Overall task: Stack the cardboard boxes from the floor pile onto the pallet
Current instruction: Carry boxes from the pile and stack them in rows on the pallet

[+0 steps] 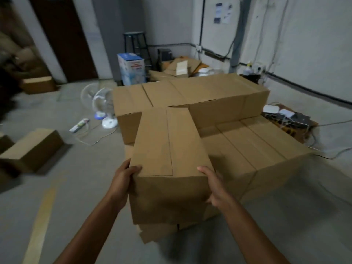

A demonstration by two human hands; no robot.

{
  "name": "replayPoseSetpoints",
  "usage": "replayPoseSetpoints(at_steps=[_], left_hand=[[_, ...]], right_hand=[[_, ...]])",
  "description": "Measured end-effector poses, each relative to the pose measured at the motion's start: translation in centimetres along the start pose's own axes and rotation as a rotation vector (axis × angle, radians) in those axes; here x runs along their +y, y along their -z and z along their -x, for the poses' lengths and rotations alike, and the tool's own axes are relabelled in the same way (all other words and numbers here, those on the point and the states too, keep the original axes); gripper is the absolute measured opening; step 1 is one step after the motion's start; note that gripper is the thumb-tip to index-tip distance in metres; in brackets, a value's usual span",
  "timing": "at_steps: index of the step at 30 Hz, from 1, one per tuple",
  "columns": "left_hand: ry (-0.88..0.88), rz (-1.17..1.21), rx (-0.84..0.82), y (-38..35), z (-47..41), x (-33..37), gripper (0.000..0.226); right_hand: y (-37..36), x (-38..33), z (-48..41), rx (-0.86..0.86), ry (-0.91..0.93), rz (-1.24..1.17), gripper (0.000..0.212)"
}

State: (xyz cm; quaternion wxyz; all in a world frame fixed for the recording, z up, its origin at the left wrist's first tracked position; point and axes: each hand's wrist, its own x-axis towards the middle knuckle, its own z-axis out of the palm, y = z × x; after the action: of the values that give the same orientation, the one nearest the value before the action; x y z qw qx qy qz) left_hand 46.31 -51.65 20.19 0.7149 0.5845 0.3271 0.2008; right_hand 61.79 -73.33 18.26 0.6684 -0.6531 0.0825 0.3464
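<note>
Left hand (123, 180) and right hand (215, 187) grip a cardboard box (167, 159) at its near corners, fingers curled over the edges, above the stacked boxes (247, 149).

The carried box (167, 159) hides most fingers of the left hand (122, 180) and right hand (217, 189); wall papers (222, 13) are unreadable.
</note>
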Motion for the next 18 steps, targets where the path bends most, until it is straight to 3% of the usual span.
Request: replayPoseSetpoints(at_steps=[4,10,12,15,18], left_hand=[[0.024,0.012,0.119,3.3,1.8,-3.6,0.033],[0.073,0.080,0.151,5.7,2.3,-8.2,0.036],[0.104,0.087,0.154,6.3,1.8,-9.6,0.042],[0.145,0.062,0.153,6.7,0.4,-11.4,0.050],[0.157,0.062,0.164,6.6,-1.3,-11.6,0.053]], right_hand=[[-1.9,2.6,-0.5,-0.085,0.011,0.083,0.046],[-3.6,5.9,-2.2,-0.153,0.003,0.137,0.037],[-4.4,6.7,-3.6,-0.167,0.008,0.184,0.044],[-5.2,6.9,-5.2,-0.148,-0.019,0.255,0.070],[-5.7,6.2,-6.5,-0.135,-0.006,0.291,0.068]])
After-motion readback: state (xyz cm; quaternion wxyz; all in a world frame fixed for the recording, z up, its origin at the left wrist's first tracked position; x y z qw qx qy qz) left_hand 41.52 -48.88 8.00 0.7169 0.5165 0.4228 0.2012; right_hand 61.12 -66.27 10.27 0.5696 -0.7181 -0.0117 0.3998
